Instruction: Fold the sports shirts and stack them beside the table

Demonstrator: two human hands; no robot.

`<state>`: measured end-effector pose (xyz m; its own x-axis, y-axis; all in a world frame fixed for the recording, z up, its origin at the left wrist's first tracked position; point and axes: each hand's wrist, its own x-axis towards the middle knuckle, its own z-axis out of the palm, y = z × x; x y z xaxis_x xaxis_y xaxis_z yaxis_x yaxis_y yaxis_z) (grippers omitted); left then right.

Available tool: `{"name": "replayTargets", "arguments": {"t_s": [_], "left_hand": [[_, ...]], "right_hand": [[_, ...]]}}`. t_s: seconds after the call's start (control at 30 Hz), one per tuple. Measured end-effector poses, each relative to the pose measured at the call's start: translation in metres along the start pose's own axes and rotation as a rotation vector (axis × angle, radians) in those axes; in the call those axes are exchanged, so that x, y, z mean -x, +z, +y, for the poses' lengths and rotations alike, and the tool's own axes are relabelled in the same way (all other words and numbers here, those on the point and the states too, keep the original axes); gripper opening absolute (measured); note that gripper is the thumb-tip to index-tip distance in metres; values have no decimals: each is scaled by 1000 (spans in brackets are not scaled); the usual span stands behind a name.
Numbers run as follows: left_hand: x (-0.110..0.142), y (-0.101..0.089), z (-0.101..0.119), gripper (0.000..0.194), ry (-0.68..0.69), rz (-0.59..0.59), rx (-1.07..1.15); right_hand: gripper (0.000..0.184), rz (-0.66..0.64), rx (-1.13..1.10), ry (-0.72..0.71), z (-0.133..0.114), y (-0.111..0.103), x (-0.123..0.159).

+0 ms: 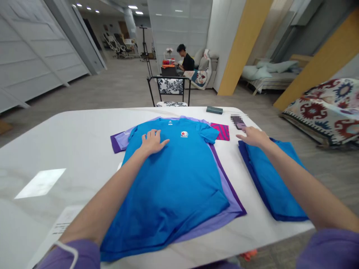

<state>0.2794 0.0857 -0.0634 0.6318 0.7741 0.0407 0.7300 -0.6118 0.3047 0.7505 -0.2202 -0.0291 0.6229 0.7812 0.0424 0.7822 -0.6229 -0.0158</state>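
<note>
A large open-plan hall, part office, part staged living space: pale panelled walls (33,63), recessed ceiling lights, grey plank floor. Office chairs (117,44) stand far back; a sofa (204,69), a bed (269,76) in an alcove and a patterned throw (328,108) sit among yellow partitions (241,48).

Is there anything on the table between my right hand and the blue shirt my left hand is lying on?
Nothing visible. Between the right hand and the blue shirt under the left hand lies only bare table.
</note>
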Motion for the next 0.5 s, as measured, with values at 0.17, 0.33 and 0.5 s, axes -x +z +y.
{"name": "replayTargets", "arguments": {"t_s": [0.17, 0.33, 0.5], "left_hand": [[82, 8, 71, 85, 223, -67, 125], [178, 16, 164, 77, 384, -243, 666], [254, 55, 257, 74, 82, -460, 1194]], "right_hand": [[62, -8, -27, 412, 119, 13, 144], [21, 13, -141, 299, 111, 6, 242], [29, 338, -480, -67, 62, -32, 337]]}}
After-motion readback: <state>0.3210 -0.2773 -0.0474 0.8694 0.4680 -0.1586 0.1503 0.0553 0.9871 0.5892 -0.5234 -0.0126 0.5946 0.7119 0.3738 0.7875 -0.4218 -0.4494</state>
